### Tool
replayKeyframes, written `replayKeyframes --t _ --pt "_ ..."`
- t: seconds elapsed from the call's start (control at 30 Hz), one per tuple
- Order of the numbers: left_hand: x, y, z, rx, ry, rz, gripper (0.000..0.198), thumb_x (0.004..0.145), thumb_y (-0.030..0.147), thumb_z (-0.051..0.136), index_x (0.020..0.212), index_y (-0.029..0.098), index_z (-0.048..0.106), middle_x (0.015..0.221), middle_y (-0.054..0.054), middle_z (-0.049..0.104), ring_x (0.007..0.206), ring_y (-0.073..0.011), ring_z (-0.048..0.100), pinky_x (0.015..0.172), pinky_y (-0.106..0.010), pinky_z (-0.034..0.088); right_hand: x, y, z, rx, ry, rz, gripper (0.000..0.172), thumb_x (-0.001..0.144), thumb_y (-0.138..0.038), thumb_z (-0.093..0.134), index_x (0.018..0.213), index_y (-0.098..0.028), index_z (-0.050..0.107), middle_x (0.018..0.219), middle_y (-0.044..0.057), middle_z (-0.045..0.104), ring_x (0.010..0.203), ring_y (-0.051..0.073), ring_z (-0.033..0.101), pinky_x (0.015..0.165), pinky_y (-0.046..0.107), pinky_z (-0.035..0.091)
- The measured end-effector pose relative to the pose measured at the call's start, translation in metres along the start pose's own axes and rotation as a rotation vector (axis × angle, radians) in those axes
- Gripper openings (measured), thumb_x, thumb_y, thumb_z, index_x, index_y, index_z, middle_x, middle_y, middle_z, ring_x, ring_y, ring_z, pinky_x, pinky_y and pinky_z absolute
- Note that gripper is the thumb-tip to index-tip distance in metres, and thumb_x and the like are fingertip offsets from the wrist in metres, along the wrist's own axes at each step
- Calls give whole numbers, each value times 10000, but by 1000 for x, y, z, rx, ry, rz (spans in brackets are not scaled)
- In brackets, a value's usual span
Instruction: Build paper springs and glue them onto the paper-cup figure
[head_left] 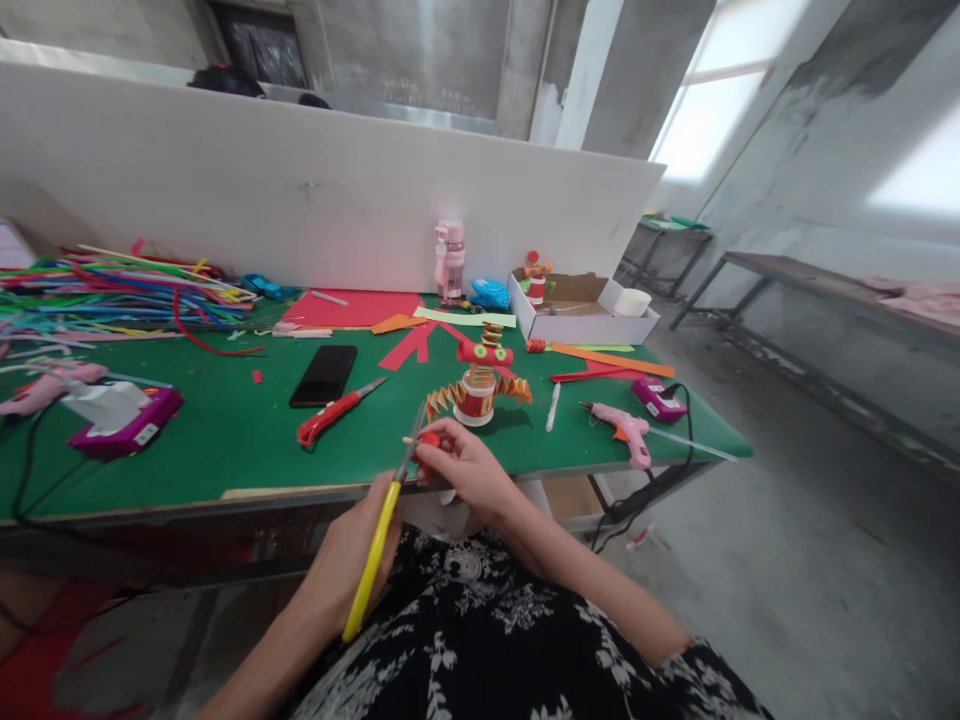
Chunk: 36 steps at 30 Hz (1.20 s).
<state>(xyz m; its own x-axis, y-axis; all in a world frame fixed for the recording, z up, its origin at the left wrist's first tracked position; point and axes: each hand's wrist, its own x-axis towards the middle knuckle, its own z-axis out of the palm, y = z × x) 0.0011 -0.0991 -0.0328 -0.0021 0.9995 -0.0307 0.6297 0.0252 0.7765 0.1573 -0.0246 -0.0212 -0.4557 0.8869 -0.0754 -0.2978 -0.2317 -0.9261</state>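
Yellow-handled scissors [373, 560] are in my left hand [352, 545], whose fingers close round the handle. Their blades point up and away, beside a small red piece [429, 441] pinched in my right hand [461, 465]. A thin pale stub pokes out of the red piece next to the blades. Just beyond my hands stands a paper figure [475, 398] with a cup body, a red roll with green eyes, and folded orange arms. A red utility knife [328, 418] lies to the left of the scissors, near a black phone [323, 376].
On the green table [247, 440], colourful pipe cleaners [127, 290] lie at left. A pink glue gun [624, 428] and purple power socket [660, 398] sit at right. A white box [559, 325], pink bottle [450, 262] and paper strips stand or lie behind.
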Motion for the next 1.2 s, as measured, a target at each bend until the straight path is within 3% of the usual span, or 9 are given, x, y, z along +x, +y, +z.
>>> replayKeyframes --t 0.1,0.27,0.43,0.6,0.67,0.77,0.93,1.1,1.2 --pt "0 1 1 -15 2 5 292 798 318 504 1071 222 542 634 20 567 560 -189 551 559 -267 439 0 -1 0 7 24 -53 576 509 -371 905 934 -233 541 842 -65 618 680 78 614 682 215 521" --pt "-1 -2 0 17 8 7 332 780 274 483 1105 219 522 636 23 566 558 -185 542 564 -262 430 1 0 -2 -6 -85 120 453 755 -616 662 864 -193 541 661 -42 592 535 84 562 583 234 500" --pt "-2 -2 -2 -7 -7 -11 312 789 304 494 1088 222 530 577 47 522 500 -176 520 511 -248 398 1 2 -1 -24 27 -72 593 505 -393 906 945 -233 542 845 -63 615 734 84 615 707 202 514" --pt "-2 1 1 -42 46 -40 244 818 358 480 1014 231 552 571 26 540 496 -191 535 506 -260 406 2 2 -1 17 -122 140 506 740 -669 646 853 -188 536 668 -36 594 541 87 566 562 226 497" --pt "-2 0 1 -44 47 -27 252 806 355 490 1021 238 553 567 31 542 492 -189 535 503 -256 407 1 2 -1 9 -71 51 465 676 -565 763 859 -195 550 696 -55 582 583 71 570 603 204 500" --pt "-2 -2 1 -44 35 0 284 785 339 504 1048 243 551 576 35 555 495 -189 541 503 -253 412 0 1 0 21 -23 -25 596 507 -379 904 957 -235 541 829 -72 610 677 68 609 662 189 509" --pt "-3 -4 3 -43 78 -8 298 798 337 459 1068 231 527 574 25 554 494 -198 543 493 -263 404 1 2 -1 -50 -85 96 474 738 -634 662 854 -193 532 665 -47 584 524 76 549 536 210 468" --pt "-4 -5 1 -14 -4 76 363 802 358 412 1131 214 469 548 52 519 474 -191 516 498 -269 412 5 4 2 -179 42 -110 617 511 -430 895 958 -229 521 825 -54 582 664 84 580 647 219 499" --pt "-5 -10 2 -26 29 83 332 824 386 436 1114 228 473 595 44 551 467 -179 527 495 -267 435 6 5 6 -128 -61 46 477 690 -558 751 906 -217 496 742 -41 586 565 100 569 570 249 499"
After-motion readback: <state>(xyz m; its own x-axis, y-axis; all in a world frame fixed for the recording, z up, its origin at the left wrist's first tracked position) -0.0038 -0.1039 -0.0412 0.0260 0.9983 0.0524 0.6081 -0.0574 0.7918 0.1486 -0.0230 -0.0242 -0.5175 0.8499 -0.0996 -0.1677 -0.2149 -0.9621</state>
